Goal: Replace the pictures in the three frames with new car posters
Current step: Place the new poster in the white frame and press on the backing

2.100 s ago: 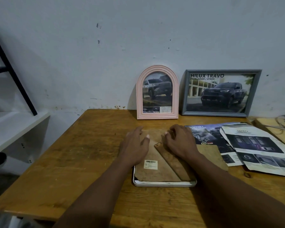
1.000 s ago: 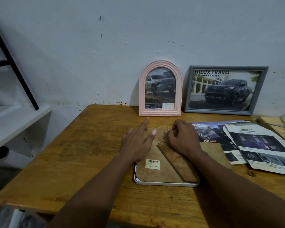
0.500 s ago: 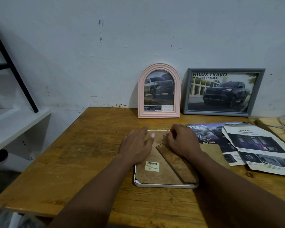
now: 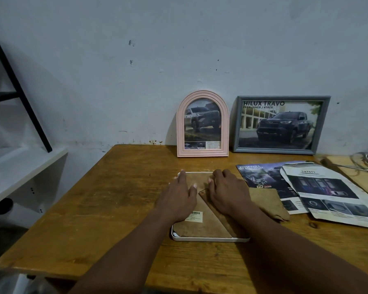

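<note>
- Wooden table (image 4: 115, 198) against a pale wall carries the work. A pink arched frame (image 4: 202, 124) and a grey frame (image 4: 280, 125) lean upright at the wall, each showing a car poster.
- We locate the third item, a white frame (image 4: 210, 239), face down at table centre between our forearms. Its brown backing board (image 4: 200, 228) faces up.
- Long axis: it runs from us toward the wall. The short far edge lies under the fingertips of both hands; the near edge is uncovered.
- Left hand (image 4: 179, 198): flat on the left half of the board, fingers straight and slightly spread, pressing down and holding nothing.
- Right hand (image 4: 227, 194): on the right half, over the upper end of the prop leg (image 4: 227, 221), which runs diagonally toward the near right corner. Its fingers are bent, tips down near the far edge. We cannot tell whether they pinch a tab or only press.
- Judgement: we read this as securing the backing. The right hand is nearer the leg and would fasten; the left would brace.
- Loose brochures (image 4: 327, 194) lie just right of the frame.
</note>
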{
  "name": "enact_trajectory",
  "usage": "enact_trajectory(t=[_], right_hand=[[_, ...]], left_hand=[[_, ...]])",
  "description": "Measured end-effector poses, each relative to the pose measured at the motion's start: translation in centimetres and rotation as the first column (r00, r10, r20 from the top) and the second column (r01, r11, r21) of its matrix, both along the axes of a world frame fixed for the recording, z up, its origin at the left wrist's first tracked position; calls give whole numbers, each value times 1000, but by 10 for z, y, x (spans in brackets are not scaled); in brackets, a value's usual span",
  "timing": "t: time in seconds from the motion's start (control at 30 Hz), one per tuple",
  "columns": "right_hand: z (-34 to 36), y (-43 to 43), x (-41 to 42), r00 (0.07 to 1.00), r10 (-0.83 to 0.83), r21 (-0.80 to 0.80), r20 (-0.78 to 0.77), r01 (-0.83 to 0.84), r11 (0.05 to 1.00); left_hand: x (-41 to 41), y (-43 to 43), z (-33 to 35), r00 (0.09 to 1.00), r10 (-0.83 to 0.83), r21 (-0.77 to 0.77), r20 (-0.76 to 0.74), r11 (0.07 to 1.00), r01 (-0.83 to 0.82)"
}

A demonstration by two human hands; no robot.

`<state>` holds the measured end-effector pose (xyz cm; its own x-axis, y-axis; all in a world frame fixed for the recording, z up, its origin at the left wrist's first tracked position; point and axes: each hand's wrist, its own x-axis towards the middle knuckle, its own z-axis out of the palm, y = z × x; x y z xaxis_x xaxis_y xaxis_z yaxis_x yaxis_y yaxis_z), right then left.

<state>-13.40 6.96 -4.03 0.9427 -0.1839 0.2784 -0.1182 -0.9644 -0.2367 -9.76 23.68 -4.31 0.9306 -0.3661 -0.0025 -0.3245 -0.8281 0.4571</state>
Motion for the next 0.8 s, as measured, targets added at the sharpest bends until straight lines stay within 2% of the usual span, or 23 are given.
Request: enact_trajectory(t=[0.07, 0.27, 0.37, 0.5, 0.6, 0.73, 0.8], right_hand=[[0, 1, 1, 1000, -10, -28, 15, 11, 1000], [0, 4, 1, 999, -29, -79, 24, 31, 996], [0, 5, 1, 1000, -22, -76, -1, 22, 997], [-5, 8, -3, 997, -10, 8, -82, 10, 1000], [-7, 11, -9, 998, -27, -16, 54, 28, 999], [-1, 18, -12, 990, -74, -103, 116, 86, 991], [0, 20, -15, 986, -104, -98, 134, 117, 988]], left_hand=[[-3, -1, 0, 998, 36, 2, 42, 999, -36], [-3, -8, 4, 983, -58, 259, 175, 966, 11], [-3, -7, 6, 969, -91, 332, 229, 943, 10], [-5, -5, 2, 979, -74, 308, 188, 951, 12], [-5, -4, 4, 987, -37, 246, 159, 969, -4], [-7, -3, 8, 985, 1, 191, 172, 981, -35], [-8, -2, 7, 982, 26, 165, 185, 985, -57]])
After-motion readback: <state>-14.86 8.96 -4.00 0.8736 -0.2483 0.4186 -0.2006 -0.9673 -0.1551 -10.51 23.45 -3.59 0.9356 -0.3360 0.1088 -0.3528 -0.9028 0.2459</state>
